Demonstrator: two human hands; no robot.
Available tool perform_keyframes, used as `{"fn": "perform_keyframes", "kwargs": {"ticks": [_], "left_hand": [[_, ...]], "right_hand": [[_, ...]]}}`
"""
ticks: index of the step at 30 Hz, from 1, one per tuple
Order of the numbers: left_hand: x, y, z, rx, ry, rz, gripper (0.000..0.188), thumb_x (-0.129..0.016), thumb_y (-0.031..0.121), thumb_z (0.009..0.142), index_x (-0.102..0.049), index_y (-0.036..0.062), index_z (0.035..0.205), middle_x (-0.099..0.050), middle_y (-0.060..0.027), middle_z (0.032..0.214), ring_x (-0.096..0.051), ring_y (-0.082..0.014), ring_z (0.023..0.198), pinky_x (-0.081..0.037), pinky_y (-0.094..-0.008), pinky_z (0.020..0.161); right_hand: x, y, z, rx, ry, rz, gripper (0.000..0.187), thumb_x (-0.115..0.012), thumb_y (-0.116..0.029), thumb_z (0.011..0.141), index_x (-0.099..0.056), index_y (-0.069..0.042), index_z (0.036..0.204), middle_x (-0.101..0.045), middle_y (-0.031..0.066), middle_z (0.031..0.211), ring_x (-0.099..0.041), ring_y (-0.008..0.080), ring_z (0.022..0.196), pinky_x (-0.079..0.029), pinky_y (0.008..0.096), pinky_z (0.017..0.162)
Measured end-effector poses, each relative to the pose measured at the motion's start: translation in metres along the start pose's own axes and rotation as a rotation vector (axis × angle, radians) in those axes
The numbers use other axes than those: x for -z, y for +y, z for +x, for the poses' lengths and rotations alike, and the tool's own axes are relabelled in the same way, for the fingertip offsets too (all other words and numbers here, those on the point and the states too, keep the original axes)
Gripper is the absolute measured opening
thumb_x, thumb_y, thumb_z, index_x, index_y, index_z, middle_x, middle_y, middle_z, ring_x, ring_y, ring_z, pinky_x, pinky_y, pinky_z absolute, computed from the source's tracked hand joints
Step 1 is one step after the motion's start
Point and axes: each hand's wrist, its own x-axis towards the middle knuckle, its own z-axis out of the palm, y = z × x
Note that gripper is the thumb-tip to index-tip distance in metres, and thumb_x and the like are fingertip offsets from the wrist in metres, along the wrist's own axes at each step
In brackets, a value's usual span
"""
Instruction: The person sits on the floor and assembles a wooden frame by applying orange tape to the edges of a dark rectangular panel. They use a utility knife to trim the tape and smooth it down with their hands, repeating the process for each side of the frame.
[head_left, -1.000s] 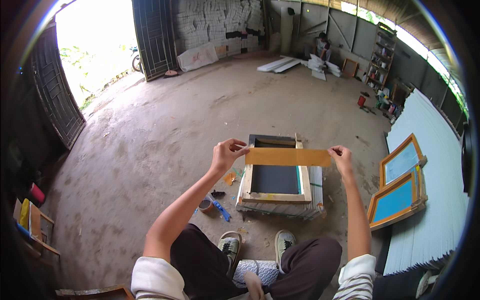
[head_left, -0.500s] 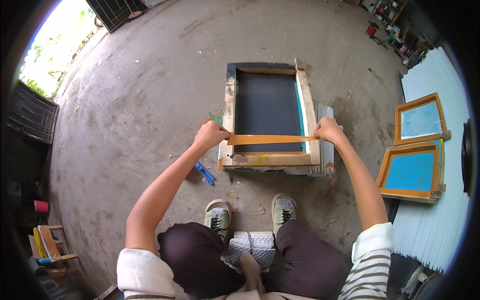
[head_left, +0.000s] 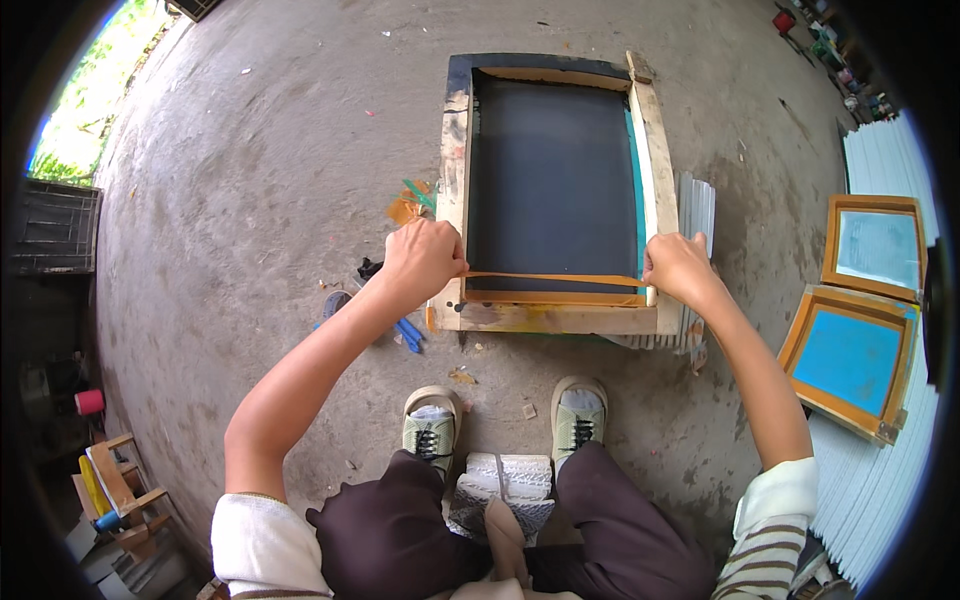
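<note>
Tape [head_left: 560, 277]: stretched over near end of wooden frame [head_left: 560, 319], contact unclear; likely light, limp and sticky; best taken by its ends;
Left hand [head_left: 425, 255]: fingers closed, pinching left end;
Right hand [head_left: 682, 264]: likewise closed, pinching right end

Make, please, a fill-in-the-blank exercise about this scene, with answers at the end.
1. Over the wooden frame, the left hand and right hand hold opposite ____ of one amber strip.
2. The tool beside the left forearm is coloured ____.
3. The framed blue panel appears in the picture's ____ half.
4. Greenery shows in the picture's upper ____ corner.

Answers: ends; blue; right; left
</note>
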Motion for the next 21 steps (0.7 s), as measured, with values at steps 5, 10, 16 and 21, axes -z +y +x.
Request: {"fn": "perform_keyframes", "kwargs": {"ticks": [5, 10, 16, 21], "left_hand": [[-0.006, -0.002, -0.004, -0.089, 0.085, 0.087, 0.012, -0.08, 0.022, 0.068, -0.075, 0.0129, 0.074, -0.062, -0.0113, 0.095, -0.059, -0.0274, 0.096, -0.052, -0.0388, 0.078], [-0.008, 0.005, 0.0, -0.146, 0.052, 0.188, 0.009, -0.077, 0.02, 0.07, -0.075, 0.0138, 0.076, -0.058, -0.0095, 0.101, -0.053, -0.0274, 0.103, -0.05, -0.0376, 0.084], [-0.015, 0.011, 0.006, -0.17, 0.038, 0.257, 0.008, -0.076, 0.012, 0.066, -0.075, 0.0146, 0.074, -0.057, -0.0089, 0.103, -0.051, -0.0283, 0.104, -0.053, -0.0374, 0.082], [-0.016, 0.012, 0.009, -0.18, -0.023, 0.285, 0.022, -0.082, 0.021, 0.063, -0.074, 0.0082, 0.08, -0.057, -0.0117, 0.108, -0.05, -0.0304, 0.109, -0.053, -0.0382, 0.081]], "right_hand": [[-0.009, -0.002, -0.005, 0.043, 0.106, -0.047, 0.007, -0.076, -0.009, 0.066, -0.069, -0.009, 0.064, -0.066, 0.0084, 0.081, -0.054, 0.0253, 0.099, -0.033, 0.0486, 0.088], [-0.017, -0.003, -0.005, 0.057, 0.166, -0.219, 0.008, -0.078, -0.011, 0.063, -0.071, -0.009, 0.066, -0.065, 0.007, 0.089, -0.049, 0.0249, 0.105, -0.032, 0.0483, 0.088], [-0.023, -0.003, -0.006, 0.13, 0.214, -0.298, 0.008, -0.077, -0.01, 0.063, -0.072, -0.007, 0.069, -0.063, 0.009, 0.092, -0.047, 0.0267, 0.106, -0.032, 0.0489, 0.087], [-0.016, -0.009, -0.009, 0.113, 0.104, -0.33, 0.013, -0.067, -0.004, 0.069, -0.073, -0.008, 0.081, -0.062, 0.0107, 0.103, -0.044, 0.0255, 0.114, -0.029, 0.0505, 0.094]]}}
